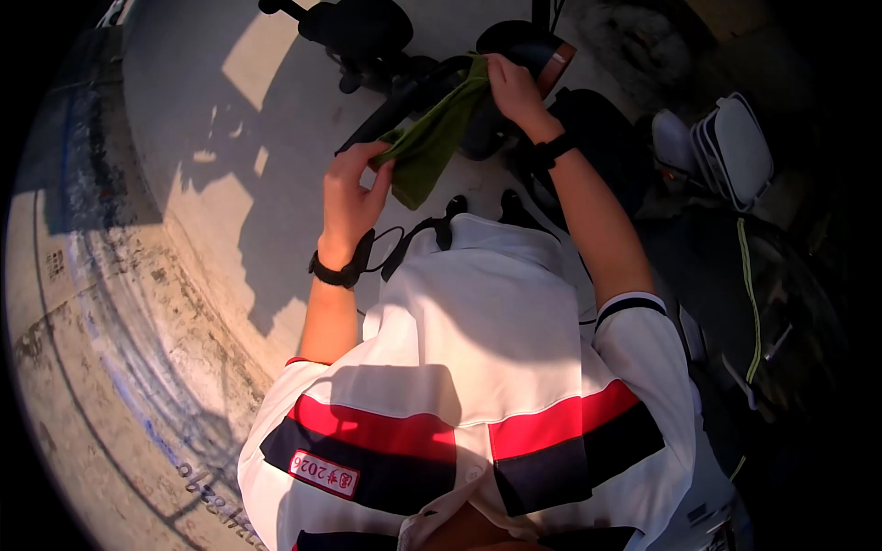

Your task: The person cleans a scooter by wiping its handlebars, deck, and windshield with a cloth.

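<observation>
A dark green cloth is stretched between my two hands. My left hand pinches its lower left corner between thumb and fingers. At its upper right end, my right hand has closed fingers on the edge. The cloth hangs down in a slanting fold between them. Directly behind it is a black object with a long bar, partly hidden by the cloth. Black bands are on both wrists, and a thin black cable runs from the left one.
A black padded shape is at the top. Beyond my right hand is a dark round part with a brown band. At right are a white case-like object and dark fabric with a yellow-green stripe. A pale wall curves along the left.
</observation>
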### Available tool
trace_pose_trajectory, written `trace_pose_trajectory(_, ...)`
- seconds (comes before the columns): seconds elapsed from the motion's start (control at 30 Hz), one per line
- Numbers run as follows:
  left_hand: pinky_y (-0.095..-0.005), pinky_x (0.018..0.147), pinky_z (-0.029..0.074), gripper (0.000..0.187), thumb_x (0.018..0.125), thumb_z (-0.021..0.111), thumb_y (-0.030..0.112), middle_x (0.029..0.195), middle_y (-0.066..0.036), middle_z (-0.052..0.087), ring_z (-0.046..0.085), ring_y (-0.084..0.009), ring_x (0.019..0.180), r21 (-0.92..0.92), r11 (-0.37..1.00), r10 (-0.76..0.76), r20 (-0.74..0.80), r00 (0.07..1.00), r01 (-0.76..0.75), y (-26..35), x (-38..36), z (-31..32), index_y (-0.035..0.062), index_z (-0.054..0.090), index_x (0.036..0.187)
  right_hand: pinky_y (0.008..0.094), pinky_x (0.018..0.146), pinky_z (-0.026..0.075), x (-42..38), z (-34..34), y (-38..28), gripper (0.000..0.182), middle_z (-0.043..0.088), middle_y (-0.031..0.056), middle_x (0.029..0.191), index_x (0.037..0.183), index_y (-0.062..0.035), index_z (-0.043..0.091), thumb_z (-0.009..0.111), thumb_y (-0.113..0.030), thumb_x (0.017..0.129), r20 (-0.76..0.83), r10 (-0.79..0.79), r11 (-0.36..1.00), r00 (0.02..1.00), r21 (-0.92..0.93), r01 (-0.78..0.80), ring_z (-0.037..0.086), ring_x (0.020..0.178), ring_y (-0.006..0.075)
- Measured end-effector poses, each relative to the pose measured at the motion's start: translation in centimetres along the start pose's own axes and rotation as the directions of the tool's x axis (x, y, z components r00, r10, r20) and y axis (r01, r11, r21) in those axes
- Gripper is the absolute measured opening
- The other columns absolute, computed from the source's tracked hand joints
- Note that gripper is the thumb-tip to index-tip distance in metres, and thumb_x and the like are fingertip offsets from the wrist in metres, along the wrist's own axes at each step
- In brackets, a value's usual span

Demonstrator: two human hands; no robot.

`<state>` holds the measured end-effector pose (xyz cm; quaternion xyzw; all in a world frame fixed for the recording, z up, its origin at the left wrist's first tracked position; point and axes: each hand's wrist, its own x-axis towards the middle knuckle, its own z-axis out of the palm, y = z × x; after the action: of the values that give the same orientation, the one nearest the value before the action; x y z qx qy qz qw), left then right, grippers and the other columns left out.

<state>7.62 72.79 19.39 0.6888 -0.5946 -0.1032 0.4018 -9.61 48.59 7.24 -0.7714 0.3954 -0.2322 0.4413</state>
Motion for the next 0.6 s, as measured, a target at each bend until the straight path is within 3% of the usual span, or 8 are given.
trace_pose_trajectory(0.17, -0.0343, 0.071, 0.049, 0.022, 0.080, 0.070, -0.004, 0.087, -0.011, 0.069, 0.064, -0.0263, 0.074, -0.016, 1.000, -0.021, -0.017, 1.000, 0.020, 0.1, 0.1, 0.3, 0.0014, 0.067, 0.101, 0.0499, 0.075, 0.053, 0.3, 0.5, 0.2, 0.042, 0.070, 0.0211, 0.096, 0.128, -0.0076, 0.061, 0.041, -0.036, 0.105, -0.089, -0.096, 0.994, 0.991, -0.053, 0.092, 0.065, 0.088, 0.0433)
trace_pose_trajectory(0.27, -0.0343, 0.072, 0.049, 0.021, 0.081, 0.070, -0.004, 0.088, -0.011, 0.069, 0.064, -0.0264, 0.074, -0.024, 0.999, -0.048, -0.008, 0.999, 0.048, 0.0, 0.0, 0.3, 0.0015, 0.067, 0.101, 0.0477, 0.078, 0.054, -0.2, 0.0, -2.3, 0.037, 0.071, 0.0204, 0.101, 0.129, -0.0099, 0.061, 0.047, -0.032, 0.103, -0.046, -0.045, 0.999, 0.998, 0.012, 0.046, 0.066, 0.093, 0.0431)
trace_pose_trajectory(0.37, -0.0341, 0.072, 0.049, 0.021, 0.081, 0.069, -0.004, 0.088, -0.011, 0.069, 0.064, -0.0262, 0.074, -0.025, 0.999, -0.046, -0.006, 0.999, 0.045, -0.1, -0.1, 0.4, 0.0014, 0.067, 0.101, 0.0466, 0.084, 0.053, -0.6, 0.2, -4.3, 0.032, 0.070, 0.0194, 0.106, 0.126, -0.0113, 0.063, 0.054, -0.027, 0.100, -0.036, -0.119, 0.984, 0.992, 0.127, 0.123, 0.065, 0.098, 0.0412)
trace_pose_trajectory(0.47, -0.0340, 0.072, 0.050, 0.021, 0.081, 0.069, -0.004, 0.090, -0.011, 0.070, 0.065, -0.0263, 0.075, -0.021, 0.999, -0.030, -0.017, 0.999, 0.030, 0.0, 0.0, 0.4, 0.0008, 0.067, 0.102, 0.0451, 0.091, 0.052, -1.4, 0.1, -6.8, 0.030, 0.068, 0.0183, 0.113, 0.123, -0.0113, 0.063, 0.059, -0.022, 0.096, -0.109, -0.391, 0.918, 0.914, 0.024, 0.396, 0.064, 0.104, 0.0380)
trace_pose_trajectory(0.6, -0.0342, 0.072, 0.052, 0.021, 0.081, 0.069, -0.005, 0.091, -0.013, 0.070, 0.066, -0.0267, 0.075, -0.024, 0.999, -0.040, -0.061, 0.997, 0.038, 0.1, 0.3, 0.4, -0.0004, 0.067, 0.102, 0.0464, 0.098, 0.048, -1.7, 1.4, -7.3, 0.028, 0.067, 0.0140, 0.120, 0.119, -0.0139, 0.067, 0.062, -0.016, 0.091, -0.131, -0.556, 0.831, 0.821, -0.117, 0.544, 0.061, 0.113, 0.0353)
